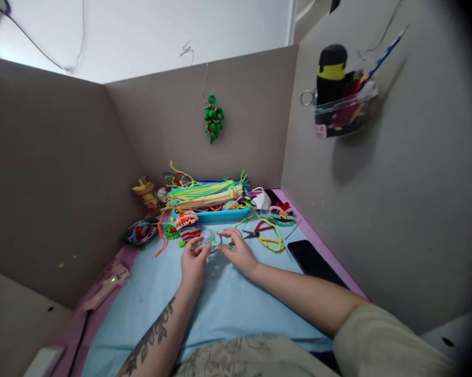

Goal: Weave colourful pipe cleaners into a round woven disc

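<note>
My left hand point(192, 260) and my right hand point(238, 250) meet over a light blue mat point(228, 303) and together pinch a small coiled pipe-cleaner disc point(210, 237), pink and green with a teal rim. The left fingers grip its left edge, the right fingers its right edge, where a green end sticks out. Just behind lie a striped pipe-cleaner coil piece point(187, 224) and black scissors point(251, 234).
A blue tray point(212, 213) piled with coloured pipe cleaners stands at the back. A metal bowl point(139, 231) and a pink glue gun point(106, 283) lie left, a black phone point(312, 257) right. Grey partition walls enclose three sides; a green ornament point(213, 118) hangs behind.
</note>
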A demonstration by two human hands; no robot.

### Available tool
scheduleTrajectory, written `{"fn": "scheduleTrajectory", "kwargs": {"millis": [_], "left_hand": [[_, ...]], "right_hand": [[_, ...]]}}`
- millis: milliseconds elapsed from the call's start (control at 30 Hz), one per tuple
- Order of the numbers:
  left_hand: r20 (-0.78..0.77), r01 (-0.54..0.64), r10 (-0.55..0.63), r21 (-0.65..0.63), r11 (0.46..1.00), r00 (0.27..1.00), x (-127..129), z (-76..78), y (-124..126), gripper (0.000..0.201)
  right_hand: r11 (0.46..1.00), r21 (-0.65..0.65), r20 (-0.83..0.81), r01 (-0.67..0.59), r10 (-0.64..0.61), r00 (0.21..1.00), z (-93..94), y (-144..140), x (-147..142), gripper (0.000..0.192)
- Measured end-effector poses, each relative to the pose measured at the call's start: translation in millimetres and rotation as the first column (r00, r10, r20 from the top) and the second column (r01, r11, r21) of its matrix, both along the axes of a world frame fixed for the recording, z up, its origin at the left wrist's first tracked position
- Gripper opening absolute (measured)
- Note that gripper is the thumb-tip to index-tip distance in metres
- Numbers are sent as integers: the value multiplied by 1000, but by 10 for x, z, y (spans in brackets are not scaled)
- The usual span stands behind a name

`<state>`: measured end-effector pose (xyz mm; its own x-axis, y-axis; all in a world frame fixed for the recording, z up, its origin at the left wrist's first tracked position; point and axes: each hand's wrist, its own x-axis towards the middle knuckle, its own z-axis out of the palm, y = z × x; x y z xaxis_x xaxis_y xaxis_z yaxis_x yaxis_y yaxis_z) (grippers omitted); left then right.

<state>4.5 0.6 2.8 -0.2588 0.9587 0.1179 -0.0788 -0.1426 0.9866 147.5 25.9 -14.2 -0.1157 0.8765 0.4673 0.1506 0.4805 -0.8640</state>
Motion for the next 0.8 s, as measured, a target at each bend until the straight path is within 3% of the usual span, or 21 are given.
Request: {"fn": "scheduleTrajectory", "kwargs": {"millis": [100, 300, 533, 800], "left_hand": [[51, -81, 81, 11, 997, 995, -23, 3, 12, 44], [83, -113, 108, 56, 992, 991, -36, -22, 17, 45], [99, -143, 137, 64, 988, 986, -48, -59, 40, 46], [77, -100, 97, 32, 994, 992, -13, -39, 22, 45]], "right_hand": [[982, 174, 83, 76, -91, 992, 27, -64, 15, 21], [947, 322, 224, -1, -75, 972, -28, -103, -12, 33], [928, 363, 328, -81, -46, 944, 1, -176, -19, 41], [951, 298, 341, -76, -32, 940, -30, -162, -42, 48]]}}
